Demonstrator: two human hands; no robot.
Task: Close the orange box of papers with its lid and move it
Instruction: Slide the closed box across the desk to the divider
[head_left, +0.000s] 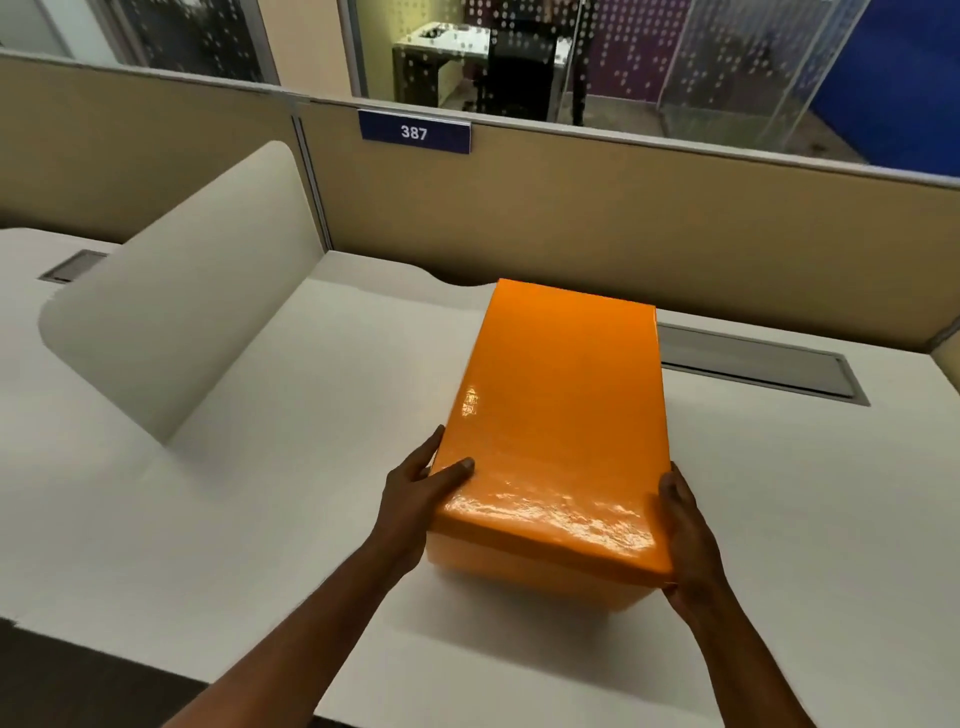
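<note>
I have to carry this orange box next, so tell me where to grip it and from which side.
Grip the orange box by its two long sides at the near end, one hand from each side, as the left hand and right hand do. The glossy lid only overhangs the base, so set your fingers below its rim.

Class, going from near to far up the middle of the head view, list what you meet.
Desk edge → lidded orange box held at its near end between both hands → tan partition → number sign 387 → glass window.
</note>
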